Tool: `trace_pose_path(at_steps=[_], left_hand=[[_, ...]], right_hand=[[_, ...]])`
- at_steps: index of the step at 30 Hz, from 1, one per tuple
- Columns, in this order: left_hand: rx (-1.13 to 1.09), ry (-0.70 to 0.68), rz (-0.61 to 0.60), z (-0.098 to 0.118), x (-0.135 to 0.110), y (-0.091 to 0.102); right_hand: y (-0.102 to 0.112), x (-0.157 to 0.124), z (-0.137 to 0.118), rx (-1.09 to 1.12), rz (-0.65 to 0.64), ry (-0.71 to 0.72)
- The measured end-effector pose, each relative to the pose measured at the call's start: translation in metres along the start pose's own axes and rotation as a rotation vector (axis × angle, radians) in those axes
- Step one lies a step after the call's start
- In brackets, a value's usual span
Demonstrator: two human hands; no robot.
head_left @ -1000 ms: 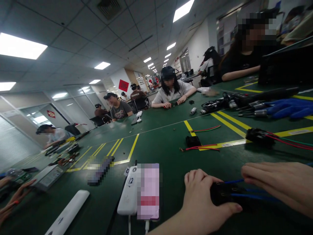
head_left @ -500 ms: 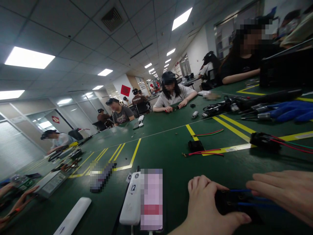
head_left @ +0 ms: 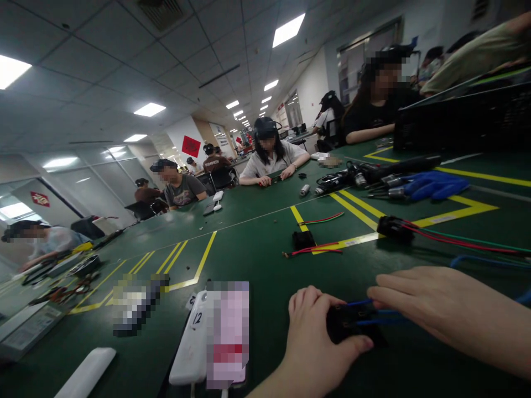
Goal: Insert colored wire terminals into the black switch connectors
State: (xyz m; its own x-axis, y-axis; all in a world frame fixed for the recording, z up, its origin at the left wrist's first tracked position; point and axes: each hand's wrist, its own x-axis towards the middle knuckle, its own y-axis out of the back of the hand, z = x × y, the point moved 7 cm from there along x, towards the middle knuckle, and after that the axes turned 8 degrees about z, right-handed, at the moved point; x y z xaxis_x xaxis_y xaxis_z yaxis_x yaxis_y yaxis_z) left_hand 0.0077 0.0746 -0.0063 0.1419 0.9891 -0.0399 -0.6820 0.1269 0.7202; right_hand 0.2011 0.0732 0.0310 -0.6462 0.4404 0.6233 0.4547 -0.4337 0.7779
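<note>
My left hand (head_left: 317, 337) is wrapped round a small black switch block (head_left: 352, 327) resting on the green table (head_left: 249, 249) near its front edge. Blue wires (head_left: 375, 315) run out of the block to the right. My right hand (head_left: 440, 309) lies over those wires, fingertips pinched on them right at the block.
A white power bank (head_left: 191, 342) and a phone (head_left: 227, 331) lie left of my left hand. Further back are a black block with red wires (head_left: 305, 240), another wired block (head_left: 394, 228), and blue-handled tools (head_left: 427, 185). Several people sit around the table.
The view has swung, so everything sits further left in the frame. Both hands stay on the block and blue wires, with the right fingertips a little closer to the block.
</note>
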Motion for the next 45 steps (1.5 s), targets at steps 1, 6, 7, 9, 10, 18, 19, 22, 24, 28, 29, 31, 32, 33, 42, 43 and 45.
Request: trace_pose_path(at_steps=[1, 6, 7, 9, 10, 18, 19, 22, 24, 28, 29, 31, 32, 33, 42, 43, 45], left_hand=[[0.003, 0.0, 0.004, 0.001, 0.0, 0.0], [0.024, -0.001, 0.003, 0.001, 0.001, -0.002], [0.024, -0.002, 0.003, 0.0, 0.001, -0.003], [0.021, -0.004, -0.002, -0.001, 0.002, -0.004], [0.02, -0.003, -0.005, -0.002, 0.002, -0.005], [0.033, -0.015, -0.009, 0.002, 0.001, -0.004], [0.035, -0.015, -0.01, 0.003, 0.001, -0.004], [0.034, -0.011, -0.011, 0.004, 0.001, -0.004], [0.032, -0.008, -0.012, 0.003, 0.001, -0.004], [0.043, 0.004, -0.017, 0.002, 0.002, -0.005], [0.046, 0.007, -0.018, 0.002, 0.002, -0.005], [0.049, 0.008, -0.021, 0.002, 0.001, -0.005], [0.049, 0.007, -0.023, 0.002, 0.001, -0.005], [0.048, 0.004, -0.023, 0.002, 0.001, -0.005], [0.04, -0.006, -0.01, 0.002, 0.001, -0.004], [0.042, -0.005, -0.012, 0.003, 0.001, -0.004], [0.043, -0.001, -0.019, 0.003, 0.001, -0.004]], right_hand=[[0.0, 0.0, -0.003, 0.013, -0.01, 0.033], [-0.013, -0.003, 0.008, 0.183, -0.052, -0.109], [-0.017, -0.003, 0.011, 0.223, -0.082, -0.145], [-0.024, -0.004, 0.018, 0.287, -0.152, -0.212], [-0.027, -0.005, 0.02, 0.308, -0.193, -0.243], [-0.007, 0.006, 0.012, 0.25, -0.115, -0.184], [-0.004, 0.008, 0.009, 0.229, -0.072, -0.157], [0.001, 0.009, 0.007, 0.21, -0.005, -0.135], [-0.004, 0.008, 0.01, 0.246, -0.1, -0.181], [-0.016, 0.005, 0.019, 0.314, -0.349, -0.333], [-0.017, 0.005, 0.021, 0.317, -0.378, -0.362], [-0.016, 0.005, 0.022, 0.318, -0.399, -0.391], [-0.015, 0.006, 0.022, 0.317, -0.397, -0.394], [-0.015, 0.006, 0.021, 0.319, -0.388, -0.388], [-0.001, 0.007, 0.009, 0.252, -0.061, -0.182], [-0.002, 0.007, 0.01, 0.254, -0.092, -0.197], [-0.009, 0.007, 0.015, 0.288, -0.22, -0.259]])
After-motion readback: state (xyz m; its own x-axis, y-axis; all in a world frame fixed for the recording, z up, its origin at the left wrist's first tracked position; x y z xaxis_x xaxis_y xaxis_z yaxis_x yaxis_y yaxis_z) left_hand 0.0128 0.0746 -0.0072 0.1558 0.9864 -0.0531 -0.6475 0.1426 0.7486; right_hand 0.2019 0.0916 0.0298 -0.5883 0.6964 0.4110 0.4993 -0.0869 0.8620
